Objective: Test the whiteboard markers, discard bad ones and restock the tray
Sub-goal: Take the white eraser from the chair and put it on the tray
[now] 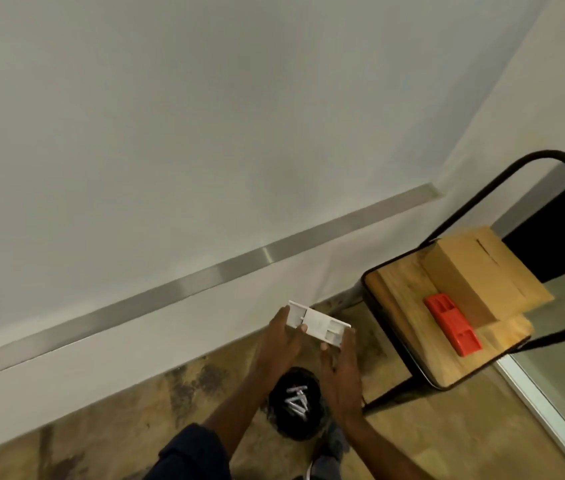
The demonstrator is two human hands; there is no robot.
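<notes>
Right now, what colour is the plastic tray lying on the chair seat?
Red: the tray beside the cardboard box, head view.

No legible text, seemingly (white tray (319, 322) too blurred)

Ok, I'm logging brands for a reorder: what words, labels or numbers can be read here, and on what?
No text can be read anywhere.
White tray, held by left hand and right hand: blank.
Box: plain cardboard, no label visible.
Red tray: moulded shapes only.
Markers in the bin: any print too small and blurred.
</notes>
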